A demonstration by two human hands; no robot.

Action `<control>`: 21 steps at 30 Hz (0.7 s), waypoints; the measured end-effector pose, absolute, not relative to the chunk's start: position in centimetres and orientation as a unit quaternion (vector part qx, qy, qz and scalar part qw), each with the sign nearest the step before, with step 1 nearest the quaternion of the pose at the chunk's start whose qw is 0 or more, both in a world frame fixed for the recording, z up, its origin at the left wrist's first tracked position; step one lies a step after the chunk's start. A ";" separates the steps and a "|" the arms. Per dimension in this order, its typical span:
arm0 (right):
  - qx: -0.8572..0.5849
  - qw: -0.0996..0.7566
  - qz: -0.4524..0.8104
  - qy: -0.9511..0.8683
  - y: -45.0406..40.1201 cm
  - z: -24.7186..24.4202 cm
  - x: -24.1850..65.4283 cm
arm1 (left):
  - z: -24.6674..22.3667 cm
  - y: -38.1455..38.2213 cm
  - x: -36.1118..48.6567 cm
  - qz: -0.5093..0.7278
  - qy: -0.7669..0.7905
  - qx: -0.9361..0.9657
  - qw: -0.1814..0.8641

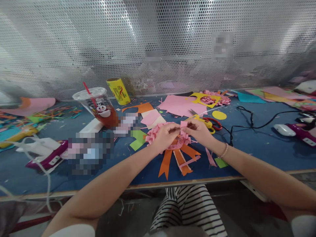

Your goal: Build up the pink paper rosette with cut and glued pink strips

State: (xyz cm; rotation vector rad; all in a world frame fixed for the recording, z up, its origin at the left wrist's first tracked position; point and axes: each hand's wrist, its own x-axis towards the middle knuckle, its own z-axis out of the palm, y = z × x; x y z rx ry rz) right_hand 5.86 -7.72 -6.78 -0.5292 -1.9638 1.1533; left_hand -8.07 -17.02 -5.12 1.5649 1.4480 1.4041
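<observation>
By the near edge of the tabletop (249,156), a rosette (174,145) is set, its pink loops (152,134) and orange tails (166,164) apparently already joined. A strip (183,123) is pinched by the right hand (198,130); whether it is gripped by the left hand (168,134) too cannot be told. The strip seems not yet fixed.

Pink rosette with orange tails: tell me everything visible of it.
The ruffled pink rosette looks like folded paper or felt, orange showing inside. Three orange tails fan toward the front edge of the blue table it lies on; at least two end in notches, and a thin pink strip crosses the middle one. The left hand covers part of it; the right hand pinches a small pink piece at its far side, possibly attached.
</observation>
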 end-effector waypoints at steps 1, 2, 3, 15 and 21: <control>-0.208 0.394 0.459 -0.769 -7.8 -6.7 5.9 | -5.1 -17.0 -8.0 0.532 0.542 0.581 0.292; -0.206 0.396 0.464 -0.765 -7.8 -6.7 5.8 | -5.1 -17.1 -8.0 0.537 0.542 0.577 0.291; -0.204 0.398 0.469 -0.762 -7.8 -6.7 5.8 | -5.0 -17.1 -7.9 0.540 0.541 0.577 0.288; -0.133 0.383 0.600 -0.690 -8.5 -6.2 5.8 | -4.7 -17.5 -7.3 0.493 0.553 0.636 0.216; -0.117 0.378 0.630 -0.668 -8.9 -6.4 5.7 | -4.7 -17.5 -7.2 0.483 0.564 0.644 0.183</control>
